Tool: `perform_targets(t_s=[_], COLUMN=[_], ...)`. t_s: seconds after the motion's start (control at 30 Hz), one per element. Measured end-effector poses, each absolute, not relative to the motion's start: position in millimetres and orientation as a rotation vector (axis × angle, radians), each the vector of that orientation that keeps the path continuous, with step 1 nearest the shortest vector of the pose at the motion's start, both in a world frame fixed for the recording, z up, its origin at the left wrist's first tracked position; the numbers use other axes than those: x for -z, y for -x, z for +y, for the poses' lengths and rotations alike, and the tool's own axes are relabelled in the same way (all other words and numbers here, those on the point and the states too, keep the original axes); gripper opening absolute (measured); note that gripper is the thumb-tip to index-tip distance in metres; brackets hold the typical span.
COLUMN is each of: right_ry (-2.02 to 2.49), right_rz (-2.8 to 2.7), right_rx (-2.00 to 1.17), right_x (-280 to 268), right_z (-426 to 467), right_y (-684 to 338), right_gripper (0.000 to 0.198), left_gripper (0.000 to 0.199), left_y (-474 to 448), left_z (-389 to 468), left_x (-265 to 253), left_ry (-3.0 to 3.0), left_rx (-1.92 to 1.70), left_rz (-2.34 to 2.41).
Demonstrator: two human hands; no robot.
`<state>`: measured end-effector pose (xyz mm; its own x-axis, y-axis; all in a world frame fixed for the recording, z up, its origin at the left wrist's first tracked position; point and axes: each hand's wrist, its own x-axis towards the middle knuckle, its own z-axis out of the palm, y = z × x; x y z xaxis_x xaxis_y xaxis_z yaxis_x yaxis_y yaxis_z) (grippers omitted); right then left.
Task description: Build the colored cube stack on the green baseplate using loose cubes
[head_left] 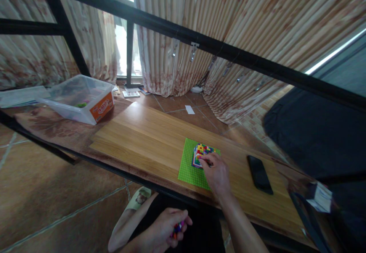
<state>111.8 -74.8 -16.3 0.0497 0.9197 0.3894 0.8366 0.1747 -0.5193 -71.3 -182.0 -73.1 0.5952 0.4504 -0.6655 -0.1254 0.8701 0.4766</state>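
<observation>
Right hand (217, 171) is bent over the brick stack (204, 150), thumb and forefinger drawn close together at its top; whether the tips grip a brick cannot be told. Left hand (170, 224) is curled around several loose bricks (177, 228), purple and orange among them, and is held off the near edge of the wooden board (148, 134). Stack is multicoloured, red, yellow, green, blue and white, and stands on a green studded baseplate (187, 169) right of the board's middle, close to the near edge. Black phone (260, 174), screen dark, lies toward the board's right end. Writing: one orange label (102, 107) with white lettering, too blurred to read, on the end of a clear plastic bin (67, 110) beyond the board's left end; some green contents (82, 104) show inside. A white booklet (130, 94) on the floor past the far left corner bears dark print, not legible. Surface: smooth, pale wood grain, laid over a brown patterned cloth (48, 127). Room: reddish-brown tiled floor (71, 192) with pale joints, a plain white card (190, 110) beyond the far edge, pleated beige curtains (171, 35) with reddish markings, a bright window (122, 50) and a black rail (183, 33) crossing in front.
</observation>
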Motion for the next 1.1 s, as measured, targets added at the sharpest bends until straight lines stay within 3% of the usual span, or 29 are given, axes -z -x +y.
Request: perform_targets(t_s=[0.53,0.9,1.1], right_ry=[1.819,1.739,1.788], right_rz=[-1.744,-1.703,-1.671], right_rx=[-0.06,-0.225,-0.203], right_x=[13.5,10.1,13.0], right_z=[-72.2,-70.5,-65.0], right_y=[-105.3,-120.3,-120.6], right_gripper=[0.016,0.03,0.027], left_gripper=[0.046,0.046,0.046], left_y=[71.2,71.3,73.0], left_z=[-180.6,-179.7,-178.9], left_x=[70.8,72.5,72.8], left_ry=[-0.387,-0.378,-0.354], left_rx=[-0.373,-0.341,-0.341], left_rz=[0.855,0.882,0.862])
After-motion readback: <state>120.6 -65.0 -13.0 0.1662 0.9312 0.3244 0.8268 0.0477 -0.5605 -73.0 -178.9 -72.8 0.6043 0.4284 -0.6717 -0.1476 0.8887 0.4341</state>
